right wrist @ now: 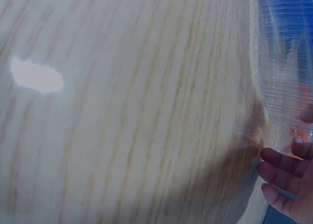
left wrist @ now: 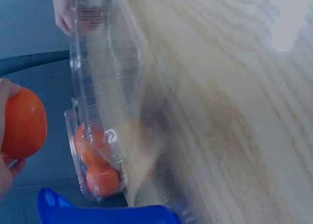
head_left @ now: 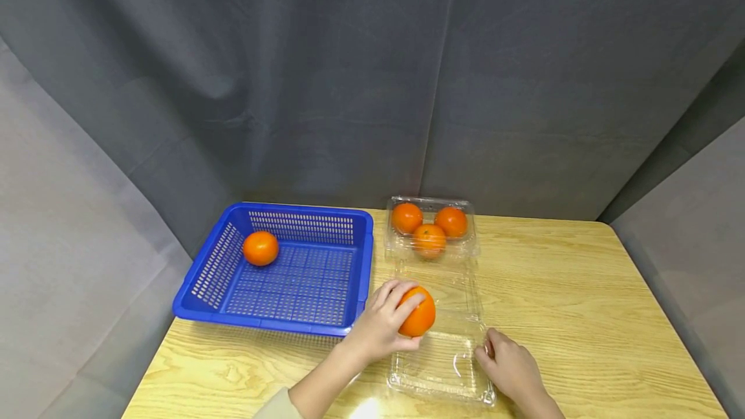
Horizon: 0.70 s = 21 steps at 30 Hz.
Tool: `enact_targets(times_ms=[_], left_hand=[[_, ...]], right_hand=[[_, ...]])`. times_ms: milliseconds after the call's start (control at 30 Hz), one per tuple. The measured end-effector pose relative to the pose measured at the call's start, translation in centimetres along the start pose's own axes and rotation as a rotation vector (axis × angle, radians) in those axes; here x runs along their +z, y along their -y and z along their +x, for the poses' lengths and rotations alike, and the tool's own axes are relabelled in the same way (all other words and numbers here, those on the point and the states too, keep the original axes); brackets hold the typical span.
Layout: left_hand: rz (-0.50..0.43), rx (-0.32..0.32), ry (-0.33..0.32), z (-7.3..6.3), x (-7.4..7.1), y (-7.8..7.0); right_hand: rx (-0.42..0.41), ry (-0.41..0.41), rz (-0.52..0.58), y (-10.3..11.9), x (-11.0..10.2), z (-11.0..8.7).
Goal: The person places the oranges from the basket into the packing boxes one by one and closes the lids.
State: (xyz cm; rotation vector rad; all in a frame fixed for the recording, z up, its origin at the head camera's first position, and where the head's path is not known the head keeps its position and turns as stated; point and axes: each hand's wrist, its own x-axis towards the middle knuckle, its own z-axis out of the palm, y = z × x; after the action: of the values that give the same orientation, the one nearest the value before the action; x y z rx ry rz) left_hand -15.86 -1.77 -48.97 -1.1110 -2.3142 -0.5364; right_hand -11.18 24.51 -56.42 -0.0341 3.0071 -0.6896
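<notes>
My left hand (head_left: 381, 322) grips an orange (head_left: 420, 313) from above and the side, fingers spread over it. It is held over a clear plastic clamshell container (head_left: 436, 367) that lies opened out on the table. At the container's right edge, my right hand (head_left: 512, 364) pinches the rim between thumb and fingers. In the right wrist view, the right fingers (right wrist: 281, 170) are bent beside the clear plastic wall. The left wrist view has the held orange (left wrist: 25, 123) at its left side, apart from the container.
A blue plastic basket (head_left: 363, 277) stands on the left, with one orange (head_left: 260, 248) inside. Behind the opened container, another clear container (head_left: 471, 238) holds three oranges (head_left: 429, 240). The wooden table (head_left: 582, 315) extends to the right; a grey curtain (head_left: 349, 83) hangs behind.
</notes>
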Motion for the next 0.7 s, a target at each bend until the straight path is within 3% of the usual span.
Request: enact_targets(times_ms=[333, 700], left_hand=[[0.042, 0.039, 0.145, -0.6, 1.7, -0.8], [0.096, 0.072, 0.248, -1.2, 3.4, -0.8]], right_hand=[[0.016, -0.001, 0.002, 0.0, 0.0, 0.0], [0.028, 0.014, 0.015, -0.1, 0.1, 0.2]])
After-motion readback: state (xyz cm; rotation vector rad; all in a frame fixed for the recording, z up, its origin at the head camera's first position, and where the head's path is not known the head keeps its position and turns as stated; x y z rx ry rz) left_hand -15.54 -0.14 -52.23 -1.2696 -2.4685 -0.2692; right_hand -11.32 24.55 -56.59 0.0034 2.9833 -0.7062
